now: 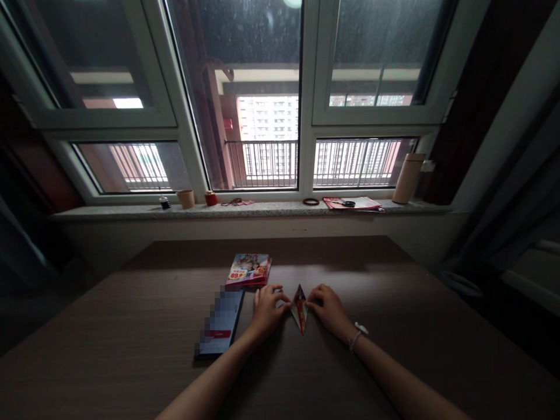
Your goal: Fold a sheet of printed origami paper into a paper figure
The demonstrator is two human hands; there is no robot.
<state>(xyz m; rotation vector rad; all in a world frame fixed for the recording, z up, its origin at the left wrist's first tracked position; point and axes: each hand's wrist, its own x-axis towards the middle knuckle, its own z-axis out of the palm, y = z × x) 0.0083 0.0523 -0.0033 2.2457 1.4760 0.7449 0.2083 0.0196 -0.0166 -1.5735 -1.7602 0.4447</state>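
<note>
A small piece of colourful printed paper (300,308), folded into a narrow diamond, lies on the brown table between my hands. Its long points face toward and away from me, and red and pale areas show on it. My left hand (268,308) pinches the left corner with thumb and index finger, its other fingers bent above the table. At the opposite corner, my right hand (328,309) pinches the paper in the same way; a pale bracelet (359,333) circles that wrist. The undersides of the fingertips are hidden.
A tablet or large phone (222,324), partly pixelated, lies left of my left hand. Behind it is a stack of printed leaflets (249,268). On the windowsill (271,209) stand a paper cup (186,199), a red spool (210,198) and a tan bottle (408,178), with scissors (348,203) on papers.
</note>
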